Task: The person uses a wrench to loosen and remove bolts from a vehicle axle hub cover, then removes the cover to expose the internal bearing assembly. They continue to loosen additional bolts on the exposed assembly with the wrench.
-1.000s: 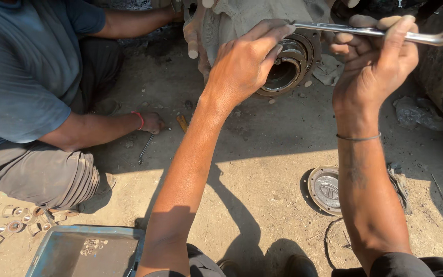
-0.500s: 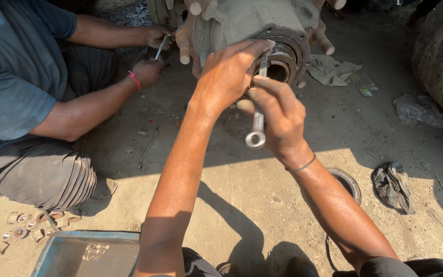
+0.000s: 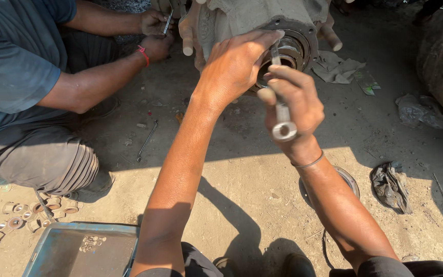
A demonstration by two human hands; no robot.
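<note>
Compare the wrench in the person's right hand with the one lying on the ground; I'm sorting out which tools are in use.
The held wrench stands nearly upright in the right hand, its ring end toward the camera; the wrench on the ground lies flat and untouched. The held one catches sunlight; the other lies in shade. The held one looks thicker, though it is nearer. Both are slim metal wrenches.

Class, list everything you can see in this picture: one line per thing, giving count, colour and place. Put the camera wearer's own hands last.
Hub housing: one, grey, top centre.
Wrench: one, silver, in right hand.
Second wrench: one, thin, on ground left of centre.
Tray: one, blue-grey, bottom left.
Small rings: several, pale, beside tray.
Rags: two, grey, right.
Co-worker: one, blue shirt, squatting left.
Left hand: on the housing.
Right hand: gripping the wrench.
</note>
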